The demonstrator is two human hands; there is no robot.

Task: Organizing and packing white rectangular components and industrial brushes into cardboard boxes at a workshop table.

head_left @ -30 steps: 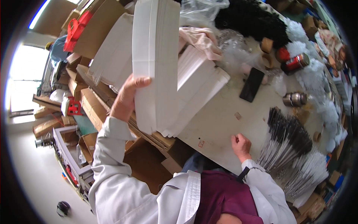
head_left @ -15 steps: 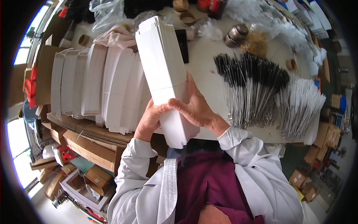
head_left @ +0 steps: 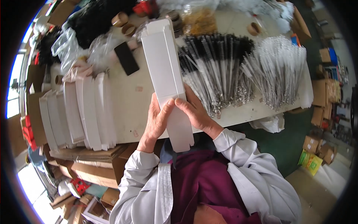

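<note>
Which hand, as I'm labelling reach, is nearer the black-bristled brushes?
Right. The right hand is at the lower left of the black-bristled brushes; the left hand is farther left, across the white cardboard bundle.

Head-worn fisheye; faces steeply down past wearer's maroon shirt (head_left: 201,175) to bench (head_left: 125,108); close above white carton (head_left: 159,63); wide field, straight edges bend toward rim.
</note>
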